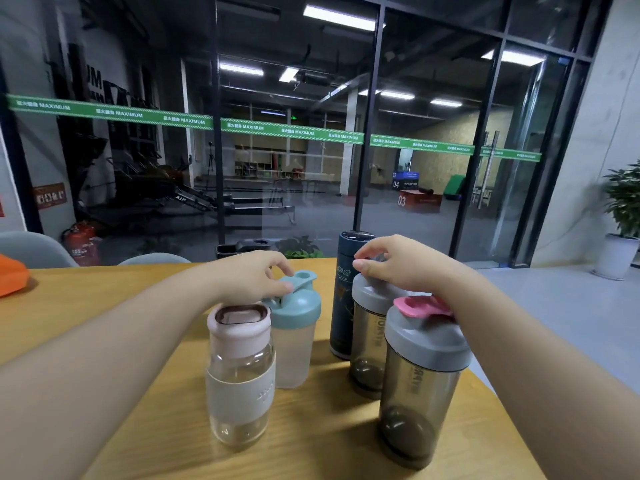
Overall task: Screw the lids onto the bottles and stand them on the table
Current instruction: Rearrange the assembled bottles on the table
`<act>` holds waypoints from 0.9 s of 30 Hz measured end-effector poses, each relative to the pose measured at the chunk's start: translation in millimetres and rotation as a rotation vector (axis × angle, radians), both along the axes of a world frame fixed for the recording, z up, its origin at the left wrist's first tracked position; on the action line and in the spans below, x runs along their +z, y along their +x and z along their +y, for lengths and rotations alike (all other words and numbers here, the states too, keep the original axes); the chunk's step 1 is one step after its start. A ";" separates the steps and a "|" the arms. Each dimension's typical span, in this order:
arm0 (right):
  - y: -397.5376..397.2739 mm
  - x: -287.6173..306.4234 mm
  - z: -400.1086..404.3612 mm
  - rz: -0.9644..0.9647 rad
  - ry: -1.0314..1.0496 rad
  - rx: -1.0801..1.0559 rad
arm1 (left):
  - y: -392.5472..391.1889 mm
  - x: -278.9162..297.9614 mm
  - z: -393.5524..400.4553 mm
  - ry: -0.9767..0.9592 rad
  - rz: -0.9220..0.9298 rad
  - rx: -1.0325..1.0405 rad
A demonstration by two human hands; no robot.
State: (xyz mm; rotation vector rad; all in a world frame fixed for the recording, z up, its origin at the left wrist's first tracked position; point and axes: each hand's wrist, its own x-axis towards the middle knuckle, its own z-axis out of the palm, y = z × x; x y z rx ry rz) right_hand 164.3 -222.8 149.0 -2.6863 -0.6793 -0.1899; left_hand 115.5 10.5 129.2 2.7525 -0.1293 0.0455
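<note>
Several lidded bottles stand upright on the wooden table (104, 306). A clear glass bottle with a pink lid and white sleeve (240, 375) is front left. Behind it is a frosted shaker with a teal lid (298, 327). My left hand (249, 280) hovers at the teal lid, thumb and fingers touching its flip cap. A dark blue flask (343, 299) stands at the back. Two smoky shakers with grey lids stand right: one (369, 341) behind, one with a pink flip cap (420, 382) in front. My right hand (391, 263) curls over the rear grey lid.
An orange object (12, 275) lies at the table's left edge. Two grey chair backs (34, 249) stand beyond the table. A glass wall with a green stripe is behind. A potted plant (621, 216) stands on the floor at right. The table's right edge runs close to the shakers.
</note>
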 end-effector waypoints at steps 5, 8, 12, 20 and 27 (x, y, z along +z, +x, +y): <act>-1.5 -10.9 1.1 -0.005 0.013 0.009 | -21.9 6.3 15.3 0.084 0.011 -0.064; -3.4 -10.5 1.6 -0.013 0.023 0.001 | -35.7 6.0 27.0 0.047 0.108 -0.108; -4.9 -10.6 1.3 -0.016 0.023 -0.007 | -43.0 2.0 31.2 0.094 0.145 -0.131; -7.3 -10.2 1.7 -0.018 0.045 -0.039 | -53.2 -5.4 22.1 0.099 0.112 -0.151; -8.0 -9.9 3.1 -0.010 0.037 -0.050 | -56.7 -2.6 0.6 0.211 0.017 -0.058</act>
